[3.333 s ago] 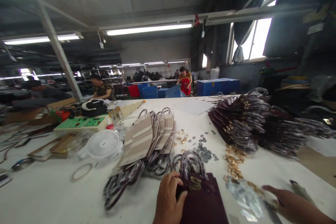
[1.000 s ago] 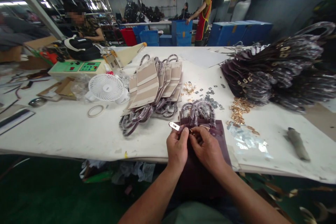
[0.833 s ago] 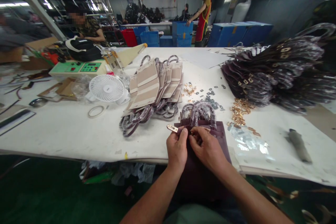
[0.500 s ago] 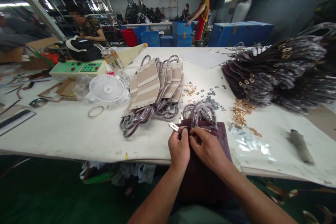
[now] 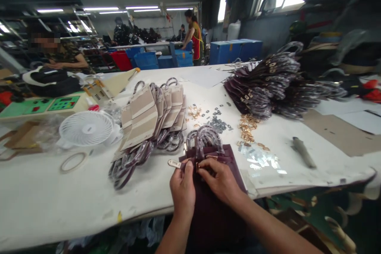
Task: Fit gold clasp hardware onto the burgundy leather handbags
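Note:
A dark purple handbag lies over the front edge of the table, its plastic-wrapped handles standing up. With thumb and fingers closed, my left hand grips a narrow purple strap near the bag's top; a metal plate on the strap's end sticks out to the left. My right hand is beside it, thumb and forefinger pinched at a small gold-coloured fitting on the bag's front. Whether the strap passes through that fitting is hidden by my fingers.
Left of the bag lies a stack of beige-lined bag panels, beyond it a white fan and tape ring. Gold fittings, clear plastic pieces and a grey tool lie right, before piled purple bags.
My view has turned to the right, so the table's things sit further left. Both hands stay at the strap; the gold-coloured fitting at my right fingertips now shows.

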Tool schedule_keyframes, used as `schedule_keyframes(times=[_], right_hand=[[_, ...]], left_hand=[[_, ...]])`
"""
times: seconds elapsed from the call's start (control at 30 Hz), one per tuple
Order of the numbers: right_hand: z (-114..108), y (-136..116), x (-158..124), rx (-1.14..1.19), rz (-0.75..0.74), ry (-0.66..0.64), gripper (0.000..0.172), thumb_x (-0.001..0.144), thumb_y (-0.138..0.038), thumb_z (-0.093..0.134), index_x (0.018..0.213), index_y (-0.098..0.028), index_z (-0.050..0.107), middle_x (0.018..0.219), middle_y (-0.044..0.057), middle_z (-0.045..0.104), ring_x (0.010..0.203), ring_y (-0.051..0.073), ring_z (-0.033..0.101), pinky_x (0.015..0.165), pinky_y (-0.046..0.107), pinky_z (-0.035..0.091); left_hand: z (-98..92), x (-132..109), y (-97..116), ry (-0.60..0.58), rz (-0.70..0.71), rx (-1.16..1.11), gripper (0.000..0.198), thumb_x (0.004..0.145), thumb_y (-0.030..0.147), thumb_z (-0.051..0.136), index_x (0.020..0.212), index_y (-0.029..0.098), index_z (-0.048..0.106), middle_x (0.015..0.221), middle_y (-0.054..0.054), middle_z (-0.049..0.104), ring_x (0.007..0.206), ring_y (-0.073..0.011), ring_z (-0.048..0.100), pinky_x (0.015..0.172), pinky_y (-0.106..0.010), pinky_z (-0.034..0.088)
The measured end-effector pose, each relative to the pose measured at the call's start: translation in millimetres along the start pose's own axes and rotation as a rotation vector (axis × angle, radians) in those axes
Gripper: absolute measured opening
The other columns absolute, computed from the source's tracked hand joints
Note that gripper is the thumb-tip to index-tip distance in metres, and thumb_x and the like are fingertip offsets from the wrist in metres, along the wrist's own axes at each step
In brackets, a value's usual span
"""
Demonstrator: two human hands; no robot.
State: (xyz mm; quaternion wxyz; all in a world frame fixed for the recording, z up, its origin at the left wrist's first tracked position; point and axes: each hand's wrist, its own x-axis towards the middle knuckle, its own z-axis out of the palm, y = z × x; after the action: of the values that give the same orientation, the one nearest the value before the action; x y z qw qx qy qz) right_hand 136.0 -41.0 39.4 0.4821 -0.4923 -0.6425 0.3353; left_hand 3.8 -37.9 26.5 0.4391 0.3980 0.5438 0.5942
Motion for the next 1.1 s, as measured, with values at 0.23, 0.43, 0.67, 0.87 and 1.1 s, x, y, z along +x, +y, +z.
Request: schedule_keyframes(times=[0.23,0.43,0.67,0.87,1.1], right_hand=[[0,-5,8,0.086,-0.019,0.031,0.014,0.088,-0.012,0.070,0.093,-0.024,0.075,0.089,-0.002,0.075,0.083,0.016,0.069,0.078,0.025,0.052],[-93,26,-14,-0.147,-0.022,0.294,0.014,0.095,-0.033,0.065,0.096,-0.025,0.076,0.092,0.003,0.075,0.082,0.019,0.069,0.075,0.030,0.054],[-241,134,-9,-0.728,0.363,0.375,0.029,0.090,-0.038,0.061,0.107,-0.022,0.078,0.110,0.011,0.071,0.088,0.023,0.068,0.068,0.030,0.049],[-252,150,-10,-0.742,0.393,0.287,0.021,0.084,-0.035,0.064,0.093,-0.024,0.080,0.102,0.009,0.072,0.083,0.022,0.066,0.061,0.027,0.043],[-240,118,-22,-0.457,0.354,0.288,0.021,0.080,-0.043,0.068,0.086,-0.023,0.074,0.084,0.004,0.074,0.074,0.021,0.067,0.068,0.031,0.051]], left_hand=[[-2.5,13,-2,-0.001,0.016,0.175,0.052,0.083,0.059,0.070,0.110,0.014,0.075,0.113,-0.012,0.076,0.111,-0.0320,0.068,0.099,-0.042,0.053],[-19.1,20,13,-0.176,0.049,0.401,0.058,0.082,0.063,0.069,0.120,0.019,0.071,0.114,-0.008,0.075,0.110,-0.0318,0.069,0.096,-0.041,0.054],[-13.8,12,28,-0.116,0.532,0.801,0.068,0.084,0.060,0.067,0.138,0.020,0.055,0.127,-0.013,0.061,0.105,-0.0301,0.064,0.082,-0.044,0.059],[6.0,-9,52,-0.157,0.967,0.871,0.053,0.093,0.039,0.066,0.141,0.019,0.050,0.133,-0.015,0.057,0.123,-0.0315,0.056,0.106,-0.052,0.049],[34.7,-3,70,-0.522,1.013,0.985,0.034,0.095,0.022,0.064,0.128,0.021,0.060,0.127,-0.009,0.063,0.120,-0.0260,0.057,0.107,-0.045,0.048]])
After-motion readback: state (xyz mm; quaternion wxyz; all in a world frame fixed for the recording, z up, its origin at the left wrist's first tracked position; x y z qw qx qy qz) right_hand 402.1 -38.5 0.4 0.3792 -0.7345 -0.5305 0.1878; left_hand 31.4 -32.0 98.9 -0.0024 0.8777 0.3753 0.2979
